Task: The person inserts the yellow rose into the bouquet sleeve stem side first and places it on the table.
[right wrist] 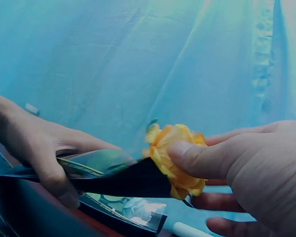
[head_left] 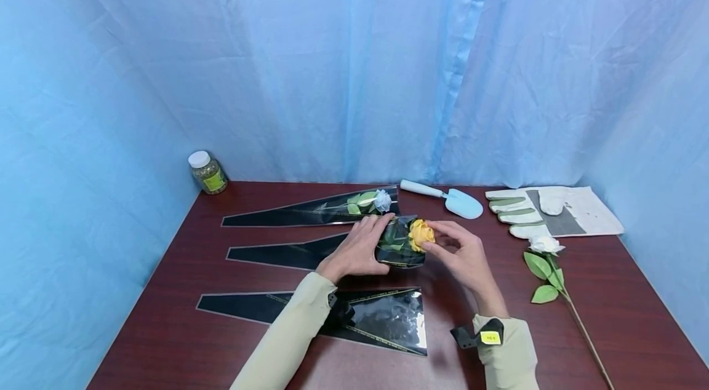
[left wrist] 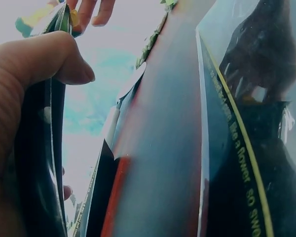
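A yellow rose point(head_left: 421, 235) sits at the wide mouth of a black, clear-fronted flower sleeve point(head_left: 327, 248), its green leaves showing through the film. My left hand point(head_left: 362, 246) grips the sleeve around its body, thumb on the near side; the left wrist view shows the thumb bent over the sleeve's edge. With thumb and fingers, my right hand point(right wrist: 256, 173) pinches the rose's bloom from the right. The stem is hidden inside the sleeve. Behind lies another sleeve point(head_left: 277, 216) with a pale blue-white rose point(head_left: 382, 200) in it. A flat sleeve point(head_left: 388, 319) lies in front, partly under the left forearm.
A white rose point(head_left: 545, 245) with a long stem lies at the right. Behind it are white-and-green work gloves point(head_left: 581, 211). A pale blue trowel point(head_left: 464, 203) rests at the back edge, and a white-lidded jar point(head_left: 208, 173) stands at the back left corner. Blue curtains enclose the table.
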### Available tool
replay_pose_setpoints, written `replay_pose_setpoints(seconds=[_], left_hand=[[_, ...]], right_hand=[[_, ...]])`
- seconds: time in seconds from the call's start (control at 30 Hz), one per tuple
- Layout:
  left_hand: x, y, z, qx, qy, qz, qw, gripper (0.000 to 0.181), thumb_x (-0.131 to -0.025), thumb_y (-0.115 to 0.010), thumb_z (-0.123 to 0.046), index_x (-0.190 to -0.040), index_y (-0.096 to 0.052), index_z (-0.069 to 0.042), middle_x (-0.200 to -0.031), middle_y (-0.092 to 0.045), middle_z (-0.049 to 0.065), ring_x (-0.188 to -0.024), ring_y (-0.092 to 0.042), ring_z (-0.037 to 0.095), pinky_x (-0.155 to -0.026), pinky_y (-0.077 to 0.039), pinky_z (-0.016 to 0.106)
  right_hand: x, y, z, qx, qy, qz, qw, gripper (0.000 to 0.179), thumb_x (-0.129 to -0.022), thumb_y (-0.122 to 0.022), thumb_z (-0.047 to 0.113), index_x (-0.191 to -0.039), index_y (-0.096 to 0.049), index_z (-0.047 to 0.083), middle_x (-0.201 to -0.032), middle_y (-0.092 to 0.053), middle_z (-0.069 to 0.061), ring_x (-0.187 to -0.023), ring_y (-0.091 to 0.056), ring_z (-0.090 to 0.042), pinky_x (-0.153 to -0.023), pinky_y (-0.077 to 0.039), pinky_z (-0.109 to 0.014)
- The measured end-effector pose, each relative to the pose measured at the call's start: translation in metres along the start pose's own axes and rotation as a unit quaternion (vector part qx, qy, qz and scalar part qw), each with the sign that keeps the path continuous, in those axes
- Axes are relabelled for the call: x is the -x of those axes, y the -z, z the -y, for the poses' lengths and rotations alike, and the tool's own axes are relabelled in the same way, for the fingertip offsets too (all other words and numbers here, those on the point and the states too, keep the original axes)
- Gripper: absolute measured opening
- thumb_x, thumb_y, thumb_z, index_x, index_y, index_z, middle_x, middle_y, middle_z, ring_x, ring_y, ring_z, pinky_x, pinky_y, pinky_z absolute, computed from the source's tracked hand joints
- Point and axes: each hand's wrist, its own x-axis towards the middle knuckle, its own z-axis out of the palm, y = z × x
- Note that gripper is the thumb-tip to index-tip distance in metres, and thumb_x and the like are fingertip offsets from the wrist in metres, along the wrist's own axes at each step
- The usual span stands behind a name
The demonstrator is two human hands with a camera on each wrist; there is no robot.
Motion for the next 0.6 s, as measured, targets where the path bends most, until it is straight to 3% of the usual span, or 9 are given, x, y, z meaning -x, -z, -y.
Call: replay_pose_setpoints(seconds=[0.13,0.43,0.6], left_hand=[[-0.0001,0.0001,-0.0008,-0.012,-0.002,0.000,0.9999,0.105,-0.074,-0.081,-0.037,-0.159,-0.023,-0.016,-0.140,-0.048,0.008,-0.122,-0.046,0.023,-0.111,-0.039,0.045],[0.0010,0.0014,-0.0013,-0.020,0.006,0.009,0.9997,0.106,-0.075,-0.080,-0.038,-0.160,-0.021,-0.018,-0.141,-0.047,0.008,-0.123,-0.046,0.024,-0.111,-0.039,0.045],[0.0013,0.0014,-0.0011,-0.017,0.005,0.007,0.9998,0.105,-0.074,-0.080,-0.038,-0.159,-0.022,-0.018,-0.141,-0.048,0.008,-0.122,-0.046,0.024,-0.110,-0.039,0.045]], right_hand=[[-0.0011,-0.0043,0.0037,0.043,-0.028,-0.008,0.9987,0.036,-0.085,-0.079,0.014,-0.120,-0.072,0.010,-0.101,-0.072,-0.009,-0.079,-0.061,0.001,-0.071,-0.054,-0.014],[-0.0009,-0.0055,0.0017,0.045,0.030,0.016,0.9984,0.039,-0.077,-0.082,0.000,-0.115,-0.075,0.008,-0.118,-0.071,-0.011,-0.096,-0.062,0.003,-0.078,-0.056,-0.017],[-0.0014,-0.0105,0.0039,0.051,0.005,0.009,0.9987,0.037,-0.081,-0.082,0.010,-0.117,-0.074,0.010,-0.111,-0.073,-0.010,-0.087,-0.064,-0.003,-0.074,-0.056,-0.018]])
